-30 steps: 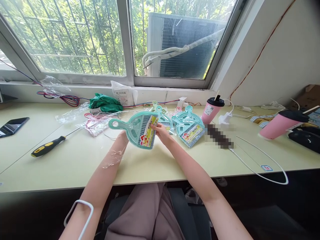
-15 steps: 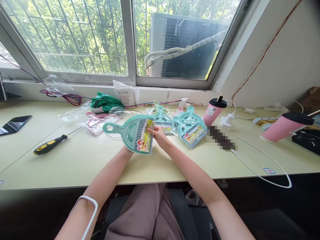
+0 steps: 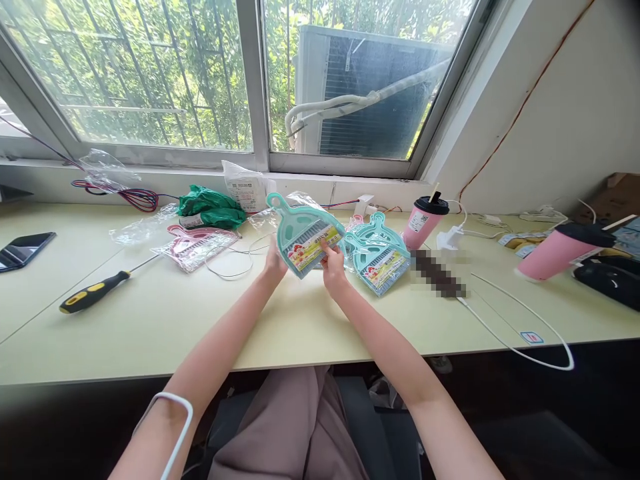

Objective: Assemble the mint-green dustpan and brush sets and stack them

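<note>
Mint-green plastic dustpan-and-brush set, one, above pale-yellow tabletop; right hand clasps its edge; left hand opposite, grip hidden, cannot tell. Two pink black-lidded cups rightward; room toward front edge.

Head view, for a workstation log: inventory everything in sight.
Held dustpan-and-brush set: one, mint, centre
Overlapping dustpan sets: at least two, mint, right
Wrapped dustpan sets: at least one, pink, left
Screwdriver: one, black/yellow, left
Smartphone: one, black, left
Lidded cups: two, pink, right
Plastic bag: one, green, back
Packet: one, white, back
Plastic film: several pieces, clear, left
Cable bundle: one, red/blue, left
Adapter and cable: one each, white, right
Blurred item: one, dark, right
Case: one, black, right
Air-conditioner unit: one, grey, outside window
Desk: one, pale yellow, mid-view
Loop: one, white, bottom left
Trousers: one pair, mauve, bottom
Left hand: one, at held set's left
Right hand: one, gripping held set
</note>
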Demonstrator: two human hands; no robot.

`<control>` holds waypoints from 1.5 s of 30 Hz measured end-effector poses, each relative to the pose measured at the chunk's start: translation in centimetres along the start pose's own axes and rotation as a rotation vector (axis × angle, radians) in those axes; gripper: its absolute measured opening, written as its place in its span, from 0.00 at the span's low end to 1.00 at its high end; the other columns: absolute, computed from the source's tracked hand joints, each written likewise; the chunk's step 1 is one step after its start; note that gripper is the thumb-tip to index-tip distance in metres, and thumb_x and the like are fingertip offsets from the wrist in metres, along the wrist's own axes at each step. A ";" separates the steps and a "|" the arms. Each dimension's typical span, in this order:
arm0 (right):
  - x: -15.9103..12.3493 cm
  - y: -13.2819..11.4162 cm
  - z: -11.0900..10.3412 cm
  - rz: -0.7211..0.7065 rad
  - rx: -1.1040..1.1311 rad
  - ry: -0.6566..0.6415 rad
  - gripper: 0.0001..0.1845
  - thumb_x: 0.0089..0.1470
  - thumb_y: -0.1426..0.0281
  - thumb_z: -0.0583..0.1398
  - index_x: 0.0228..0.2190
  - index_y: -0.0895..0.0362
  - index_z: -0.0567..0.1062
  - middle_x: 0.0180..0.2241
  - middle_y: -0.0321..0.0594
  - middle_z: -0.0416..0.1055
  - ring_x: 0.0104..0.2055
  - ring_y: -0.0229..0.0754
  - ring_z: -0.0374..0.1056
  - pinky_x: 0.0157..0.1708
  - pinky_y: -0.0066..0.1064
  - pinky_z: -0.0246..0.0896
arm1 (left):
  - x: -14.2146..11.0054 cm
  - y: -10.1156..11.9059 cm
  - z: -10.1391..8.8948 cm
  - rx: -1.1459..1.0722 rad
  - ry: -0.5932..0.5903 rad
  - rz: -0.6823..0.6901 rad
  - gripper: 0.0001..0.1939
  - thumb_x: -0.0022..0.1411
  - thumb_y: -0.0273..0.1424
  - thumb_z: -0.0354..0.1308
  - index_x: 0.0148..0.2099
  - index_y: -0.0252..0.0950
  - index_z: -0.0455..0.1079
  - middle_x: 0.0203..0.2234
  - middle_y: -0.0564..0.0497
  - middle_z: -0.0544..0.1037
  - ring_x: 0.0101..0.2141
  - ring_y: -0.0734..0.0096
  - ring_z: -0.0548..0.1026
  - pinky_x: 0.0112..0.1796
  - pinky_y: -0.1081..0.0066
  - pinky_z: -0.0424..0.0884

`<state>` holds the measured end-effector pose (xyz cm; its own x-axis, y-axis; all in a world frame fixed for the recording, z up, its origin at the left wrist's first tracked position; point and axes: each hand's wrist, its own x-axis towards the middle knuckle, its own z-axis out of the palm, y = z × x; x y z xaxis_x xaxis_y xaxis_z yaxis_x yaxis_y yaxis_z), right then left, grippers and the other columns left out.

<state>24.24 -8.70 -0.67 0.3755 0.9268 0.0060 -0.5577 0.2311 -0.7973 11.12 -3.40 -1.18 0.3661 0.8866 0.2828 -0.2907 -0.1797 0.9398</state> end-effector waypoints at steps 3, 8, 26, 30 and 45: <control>0.9 -0.1 -0.6 -0.026 0.025 0.086 0.17 0.44 0.65 0.68 0.37 0.54 0.74 0.39 0.37 0.79 0.43 0.42 0.74 0.40 0.32 0.73 | -0.6 1.2 -0.2 -0.075 0.059 0.002 0.46 0.55 0.68 0.40 0.62 0.41 0.64 0.52 0.42 0.77 0.53 0.48 0.73 0.48 0.55 0.73; 1.4 -0.1 -1.0 -0.023 0.033 0.146 0.17 0.46 0.66 0.66 0.41 0.53 0.74 0.43 0.39 0.78 0.46 0.40 0.74 0.41 0.31 0.74 | -2.0 2.0 1.4 -0.032 -0.009 0.066 0.45 0.55 0.62 0.55 0.67 0.47 0.53 0.60 0.43 0.69 0.56 0.51 0.71 0.49 0.56 0.73; 2.2 -0.6 -1.0 0.018 0.148 0.115 0.19 0.48 0.64 0.67 0.42 0.53 0.73 0.40 0.36 0.79 0.45 0.42 0.76 0.42 0.35 0.75 | -2.4 0.8 1.9 -0.017 -0.054 -0.066 0.51 0.47 0.35 0.71 0.67 0.45 0.47 0.59 0.42 0.69 0.56 0.49 0.71 0.50 0.53 0.73; 2.5 -0.6 -1.3 -0.006 0.135 0.113 0.20 0.46 0.65 0.68 0.42 0.53 0.72 0.39 0.37 0.79 0.44 0.42 0.76 0.43 0.35 0.75 | -2.8 1.2 2.2 0.039 -0.140 -0.076 0.48 0.49 0.37 0.71 0.67 0.46 0.51 0.61 0.41 0.67 0.58 0.47 0.69 0.51 0.54 0.73; 2.6 -1.1 -1.2 -0.093 0.131 0.173 0.12 0.52 0.67 0.63 0.41 0.52 0.72 0.34 0.33 0.79 0.40 0.38 0.76 0.44 0.33 0.74 | -2.5 0.3 2.2 -0.132 -0.145 -0.162 0.29 0.59 0.46 0.63 0.60 0.41 0.69 0.60 0.43 0.70 0.64 0.48 0.62 0.61 0.51 0.59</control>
<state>26.71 -6.95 -0.56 0.5449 0.8377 -0.0369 -0.6018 0.3601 -0.7129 12.07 -6.56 -1.20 0.5380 0.8269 0.1637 -0.3270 0.0258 0.9447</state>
